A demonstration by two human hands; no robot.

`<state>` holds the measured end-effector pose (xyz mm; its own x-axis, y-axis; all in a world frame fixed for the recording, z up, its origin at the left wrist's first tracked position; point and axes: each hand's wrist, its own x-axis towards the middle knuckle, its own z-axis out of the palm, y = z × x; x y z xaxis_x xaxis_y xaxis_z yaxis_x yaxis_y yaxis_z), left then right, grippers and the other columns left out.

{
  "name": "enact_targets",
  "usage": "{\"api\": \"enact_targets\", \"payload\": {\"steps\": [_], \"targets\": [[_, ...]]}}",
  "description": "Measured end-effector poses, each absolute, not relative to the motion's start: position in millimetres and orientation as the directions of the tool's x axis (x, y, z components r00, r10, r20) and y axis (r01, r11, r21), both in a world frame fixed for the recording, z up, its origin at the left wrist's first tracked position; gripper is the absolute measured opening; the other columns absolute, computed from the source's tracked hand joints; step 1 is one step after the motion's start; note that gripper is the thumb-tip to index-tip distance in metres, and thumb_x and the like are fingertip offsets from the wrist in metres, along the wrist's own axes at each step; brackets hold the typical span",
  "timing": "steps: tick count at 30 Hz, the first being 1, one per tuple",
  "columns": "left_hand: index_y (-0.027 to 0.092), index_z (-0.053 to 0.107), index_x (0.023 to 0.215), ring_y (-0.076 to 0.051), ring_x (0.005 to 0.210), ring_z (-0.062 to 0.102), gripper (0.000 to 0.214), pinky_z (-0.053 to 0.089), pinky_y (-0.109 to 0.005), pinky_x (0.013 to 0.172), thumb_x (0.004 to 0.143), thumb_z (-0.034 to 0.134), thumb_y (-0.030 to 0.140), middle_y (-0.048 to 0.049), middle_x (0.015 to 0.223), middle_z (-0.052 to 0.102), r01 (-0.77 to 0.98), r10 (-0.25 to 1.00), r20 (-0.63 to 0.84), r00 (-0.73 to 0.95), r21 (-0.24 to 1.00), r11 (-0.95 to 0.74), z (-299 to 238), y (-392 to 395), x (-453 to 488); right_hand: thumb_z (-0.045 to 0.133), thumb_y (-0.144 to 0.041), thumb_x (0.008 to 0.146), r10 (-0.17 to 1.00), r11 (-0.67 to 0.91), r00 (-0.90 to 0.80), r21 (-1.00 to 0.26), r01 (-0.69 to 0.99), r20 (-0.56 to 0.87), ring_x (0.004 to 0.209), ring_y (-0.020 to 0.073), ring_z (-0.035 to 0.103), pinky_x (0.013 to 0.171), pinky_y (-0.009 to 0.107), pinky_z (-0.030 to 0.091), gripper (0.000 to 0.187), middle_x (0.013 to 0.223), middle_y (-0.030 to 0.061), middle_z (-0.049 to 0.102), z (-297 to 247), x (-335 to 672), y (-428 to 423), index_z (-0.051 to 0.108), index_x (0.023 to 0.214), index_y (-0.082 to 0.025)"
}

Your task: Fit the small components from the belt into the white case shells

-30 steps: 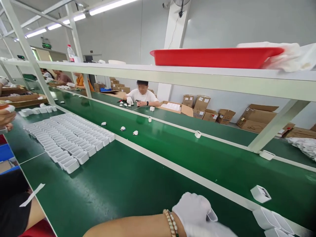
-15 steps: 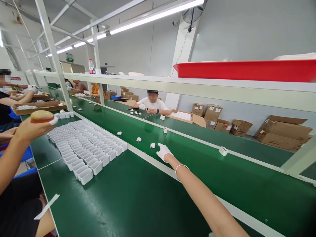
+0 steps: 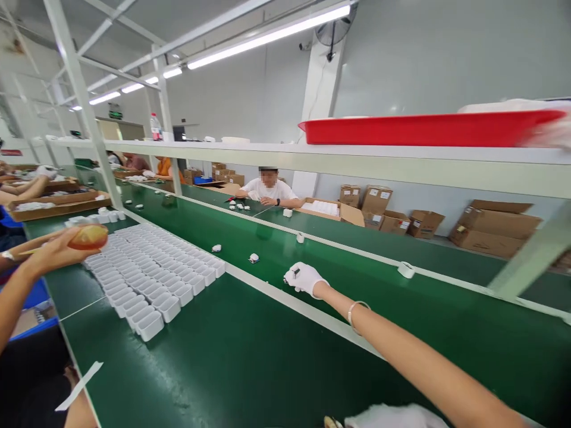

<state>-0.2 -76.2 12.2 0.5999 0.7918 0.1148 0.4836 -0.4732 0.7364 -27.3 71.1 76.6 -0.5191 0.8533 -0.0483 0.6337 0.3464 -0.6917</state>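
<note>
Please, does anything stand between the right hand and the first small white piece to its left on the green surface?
Nothing visible stands between the right hand and that small white piece; only green surface shows there. The hand itself seems to hold a small item, mostly hidden.

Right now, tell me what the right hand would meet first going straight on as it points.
The right hand would probably meet the nearest small white piece ahead on the green belt, though depth leaves the line unsure.
</note>
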Motion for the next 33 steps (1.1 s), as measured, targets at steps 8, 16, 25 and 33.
{"api": "enact_targets", "payload": {"steps": [8,16,25,33], "targets": [[0.021,0.057,0.115,-0.020,0.087,0.063,0.051,0.054,-0.036,0.082,0.068,0.078,0.026,-0.0036,0.103,0.066,0.396,0.894,0.090,0.440,0.873,-0.283,5.1,-98.5,55.2,0.079,-0.036,0.068,0.896,0.192,-0.444,-0.909,0.369,0.009,0.078,0.0212,0.068,0.065,0.035,0.058,0.043,0.089,0.0063,0.073,105.8,191.4,-44.9,0.059,0.102,-0.019],[0.023,0.059,0.116,-0.025,0.104,0.062,0.047,0.050,-0.042,0.096,0.073,0.075,0.024,-0.0069,0.114,0.064,0.320,0.784,0.324,0.529,0.780,-0.538,11.9,-113.8,48.9,0.066,-0.042,0.084,0.966,0.169,-0.253,-0.876,0.451,0.056,0.071,0.0186,0.062,0.071,0.039,0.057,0.041,0.081,0.0044,0.070,52.4,274.4,-145.5,0.062,0.118,-0.019],[0.025,0.052,0.126,-0.024,0.099,0.064,0.054,0.054,-0.041,0.090,0.077,0.074,0.025,-0.0069,0.112,0.065,0.389,0.722,0.423,0.548,0.636,-0.667,5.6,-114.9,42.2,0.066,-0.032,0.080,0.966,0.181,-0.246,-0.875,0.449,0.074,0.066,0.0162,0.062,0.069,0.035,0.059,0.036,0.076,0.0021,0.069,57.0,266.1,-150.9,0.068,0.114,-0.019],[0.024,0.051,0.124,-0.023,0.096,0.065,0.051,0.054,-0.040,0.087,0.078,0.074,0.025,-0.0070,0.108,0.066,0.367,0.685,0.467,0.559,0.601,-0.710,8.4,-114.9,42.7,0.067,-0.033,0.078,0.961,0.069,-0.271,-0.896,0.439,-0.058,0.071,0.0173,0.062,0.074,0.036,0.058,0.037,0.081,0.0024,0.071,58.0,262.4,-154.1,0.070,0.113,-0.022]]}}
